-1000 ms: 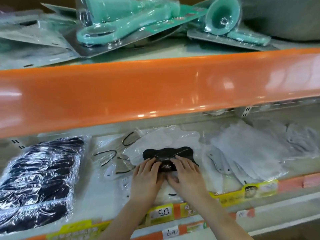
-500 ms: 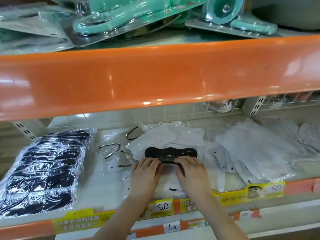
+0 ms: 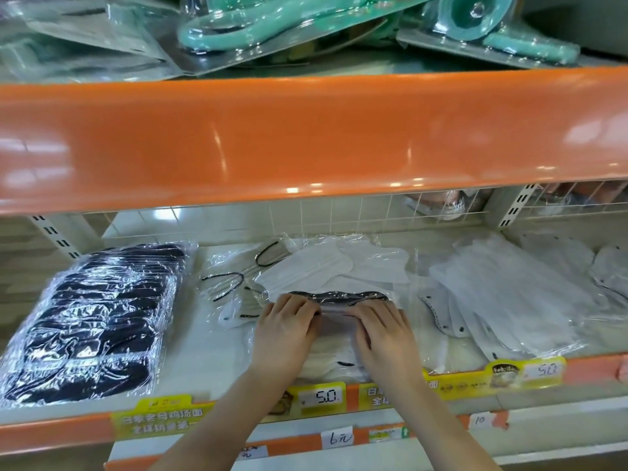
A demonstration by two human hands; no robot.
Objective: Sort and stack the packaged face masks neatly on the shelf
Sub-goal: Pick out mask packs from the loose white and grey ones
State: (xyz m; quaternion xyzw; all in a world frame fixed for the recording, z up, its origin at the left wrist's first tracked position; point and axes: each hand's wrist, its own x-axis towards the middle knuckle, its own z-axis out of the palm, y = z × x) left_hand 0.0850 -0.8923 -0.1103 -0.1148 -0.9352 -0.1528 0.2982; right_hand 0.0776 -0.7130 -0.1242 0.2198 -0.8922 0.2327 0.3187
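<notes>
A flat black face mask in a clear plastic bag (image 3: 338, 298) lies in the middle of the white shelf (image 3: 204, 355), on top of a loose pile of white masks in crinkly clear bags (image 3: 334, 270); the left hand (image 3: 283, 329) grips its near left edge with curled fingers, and the right hand (image 3: 382, 329) grips its near right edge the same way; both hands touch the bag and sit close side by side. Just left of the pile lie a few clear bags with thin black ear loops (image 3: 238, 283). Far to the left sits a neat stack of black masks in shiny clear bags (image 3: 98, 321), well apart from the hands. To the right lies a wide spread heap of white masks in clear bags (image 3: 509, 300); some have small black dots on their edges. Along the near edge of the shelf runs an orange strip with yellow price tags (image 3: 321, 397); one tag reads 5.0. Above it all is a big shiny orange shelf edge (image 3: 306, 137); on that top shelf lie teal plastic tools in clear packs (image 3: 238, 25).
</notes>
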